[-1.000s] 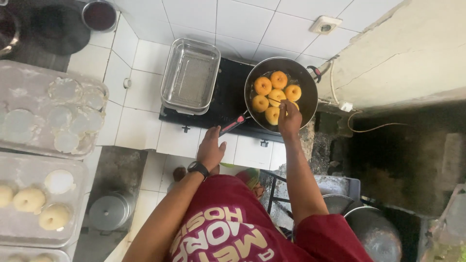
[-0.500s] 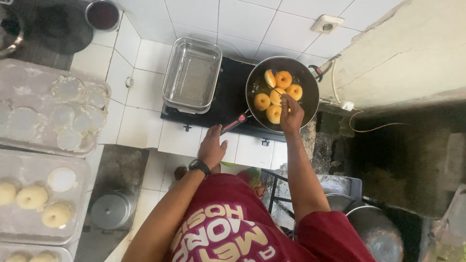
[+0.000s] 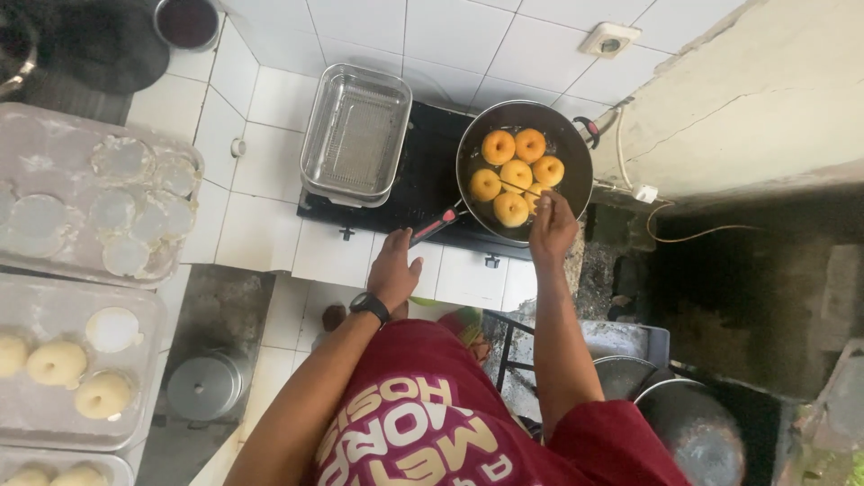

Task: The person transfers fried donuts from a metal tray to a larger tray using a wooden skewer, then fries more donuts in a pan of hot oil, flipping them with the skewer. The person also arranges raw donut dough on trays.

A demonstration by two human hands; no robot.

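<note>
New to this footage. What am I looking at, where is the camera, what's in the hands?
There is no machine here: one camera worn on a person's head looks straight down at their two bare hands. The left hand, with a dark wristwatch, grips the red handle of a dark frying pan on a black stove. Six golden doughnuts fry inside. The right hand reaches over the pan's near edge holding a thin stick. Beside the pan sits a metal tray. At left, trays hold pale raw dough rings.
</note>
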